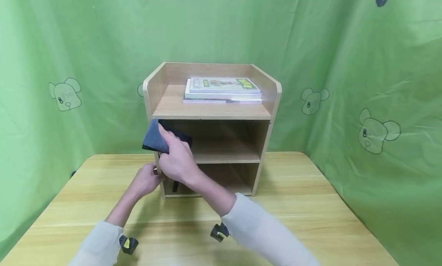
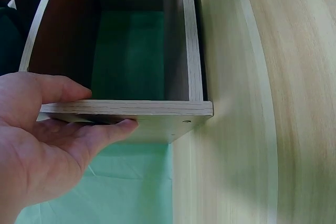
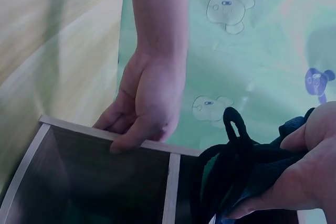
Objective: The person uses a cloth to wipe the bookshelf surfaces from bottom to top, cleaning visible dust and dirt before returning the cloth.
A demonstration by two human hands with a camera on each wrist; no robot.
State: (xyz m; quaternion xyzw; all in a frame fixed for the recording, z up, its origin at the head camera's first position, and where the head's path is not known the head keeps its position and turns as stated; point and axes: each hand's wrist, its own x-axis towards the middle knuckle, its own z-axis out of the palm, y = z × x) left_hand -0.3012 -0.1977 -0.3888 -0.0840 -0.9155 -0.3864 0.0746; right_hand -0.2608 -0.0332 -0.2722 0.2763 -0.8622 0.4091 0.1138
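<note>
A small wooden shelf unit (image 1: 211, 113) with a railed top and two compartments stands on the table. My left hand (image 1: 146, 179) pinches the edge of its left side panel low down; in the left wrist view the thumb and fingers lie on opposite faces of the panel (image 2: 131, 107). My right hand (image 1: 177, 158) grips a folded blue-grey and black cloth (image 1: 154, 137) against the upper left side edge of the unit. Dark loops (image 3: 236, 124) stick out of the cloth in the right wrist view. The fingers under the cloth are partly hidden.
Several thin books (image 1: 222, 90) lie stacked on the unit's top. A dark strip (image 1: 175, 186) shows at the lower compartment, below my right hand. Green curtains (image 1: 345, 86) with printed animal heads surround the wooden table (image 1: 297, 220) at the back and sides.
</note>
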